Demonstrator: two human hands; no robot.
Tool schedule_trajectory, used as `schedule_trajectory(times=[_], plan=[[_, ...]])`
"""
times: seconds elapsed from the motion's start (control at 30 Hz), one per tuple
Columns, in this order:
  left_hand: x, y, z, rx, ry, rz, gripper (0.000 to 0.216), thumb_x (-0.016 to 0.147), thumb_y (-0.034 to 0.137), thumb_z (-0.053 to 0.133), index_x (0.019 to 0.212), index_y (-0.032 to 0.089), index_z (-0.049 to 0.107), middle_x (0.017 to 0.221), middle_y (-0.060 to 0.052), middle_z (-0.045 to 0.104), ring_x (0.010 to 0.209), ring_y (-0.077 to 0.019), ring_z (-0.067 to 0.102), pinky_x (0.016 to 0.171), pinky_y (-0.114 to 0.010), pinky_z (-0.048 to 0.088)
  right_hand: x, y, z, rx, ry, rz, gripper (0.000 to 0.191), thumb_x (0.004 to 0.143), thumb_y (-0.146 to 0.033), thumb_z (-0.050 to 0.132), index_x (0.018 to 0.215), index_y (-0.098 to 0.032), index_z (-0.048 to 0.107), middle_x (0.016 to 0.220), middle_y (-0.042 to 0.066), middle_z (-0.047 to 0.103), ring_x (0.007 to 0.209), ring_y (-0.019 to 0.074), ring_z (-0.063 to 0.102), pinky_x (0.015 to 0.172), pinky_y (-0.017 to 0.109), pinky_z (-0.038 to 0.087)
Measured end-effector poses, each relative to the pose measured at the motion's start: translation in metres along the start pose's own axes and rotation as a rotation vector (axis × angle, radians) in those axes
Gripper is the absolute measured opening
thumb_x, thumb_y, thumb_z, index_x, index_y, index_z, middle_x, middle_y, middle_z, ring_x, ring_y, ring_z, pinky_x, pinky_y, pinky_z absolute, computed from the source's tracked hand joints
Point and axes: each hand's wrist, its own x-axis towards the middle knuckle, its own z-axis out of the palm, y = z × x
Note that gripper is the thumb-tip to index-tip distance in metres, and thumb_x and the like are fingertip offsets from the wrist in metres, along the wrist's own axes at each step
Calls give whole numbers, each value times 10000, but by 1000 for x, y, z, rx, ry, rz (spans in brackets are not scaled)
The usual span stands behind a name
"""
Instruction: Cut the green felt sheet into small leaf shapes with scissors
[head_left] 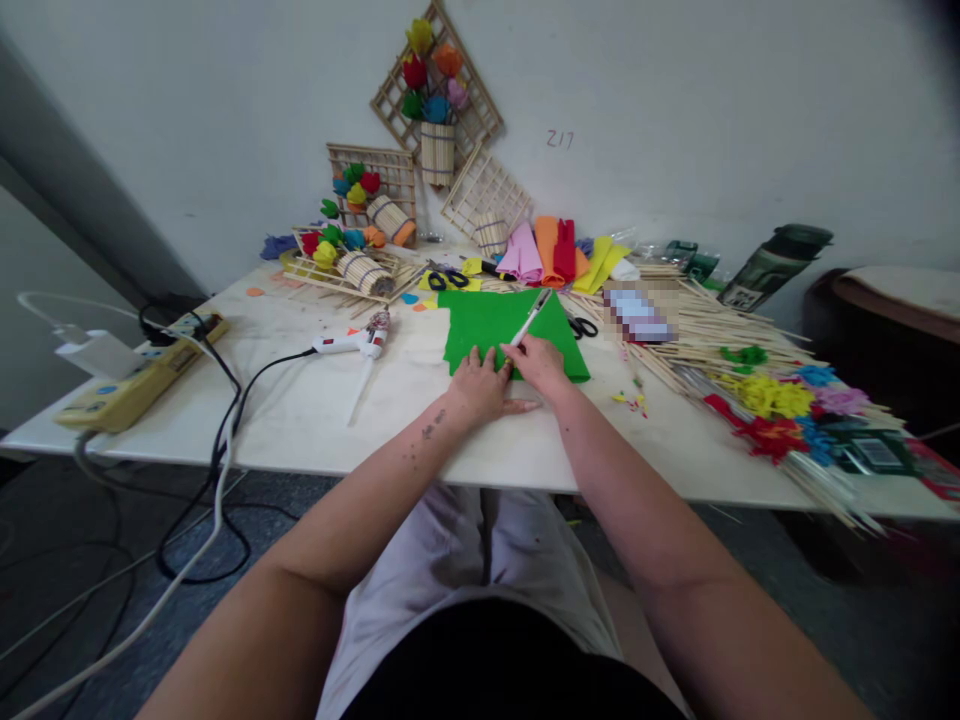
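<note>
A green felt sheet (495,322) lies flat on the white table (315,400) in front of me. My left hand (478,385) rests palm down on the sheet's near edge, fingers stretched out. My right hand (538,365) sits just to its right, closed around a white pen-like tool (531,318) whose tip touches the green sheet and whose far end points away from me.
A white glue gun (358,342) with a black cord lies left of the sheet. A yellow power strip (135,385) sits at the table's left edge. Scissors (582,325), rolled felt (559,250), wooden sticks (712,340), felt flowers (772,400) and lattice decorations (360,260) crowd the back and right.
</note>
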Motion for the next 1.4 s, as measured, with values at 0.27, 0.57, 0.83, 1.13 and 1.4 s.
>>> schedule_trajectory(times=[0.27, 0.57, 0.83, 1.13, 1.4], plan=[[1, -1, 1, -3, 0, 0, 977, 805, 813, 244, 1528, 157, 278, 1574, -183, 270, 1438, -409, 233, 1140, -482, 242, 0, 1, 0, 36, -1, 16, 358, 924, -453, 489, 1014, -187, 711, 1008, 117, 738, 932, 245, 669, 733, 306, 457], [-1, 0, -5, -17, -25, -6, 975, 797, 822, 233, 1524, 174, 298, 1581, -169, 260, 1445, -398, 221, 1145, -474, 234, 4, 6, 4, 97, 67, 40, 348, 936, -437, 475, 1012, -193, 711, 1000, 103, 743, 918, 235, 672, 720, 298, 452], [-1, 0, -5, -37, -28, -8, 982, 792, 825, 241, 1526, 174, 293, 1580, -172, 261, 1445, -394, 220, 1147, -482, 229, 3, 5, 3, 90, 52, 39, 352, 921, -473, 494, 1012, -214, 715, 980, 87, 744, 899, 226, 667, 703, 285, 448], [0, 0, -4, -32, -32, -7, 974, 798, 818, 248, 1526, 172, 291, 1578, -177, 262, 1445, -398, 219, 1144, -483, 236, 3, 4, 3, 79, 45, 35, 360, 921, -463, 494, 1024, -199, 716, 967, 100, 740, 889, 227, 662, 706, 293, 448], [0, -1, -5, -32, -30, -5, 971, 796, 821, 246, 1523, 180, 299, 1580, -172, 260, 1446, -394, 223, 1146, -472, 230, 5, 7, 5, 83, 65, 25, 341, 920, -429, 503, 1009, -179, 717, 954, 108, 742, 864, 222, 663, 693, 285, 442]])
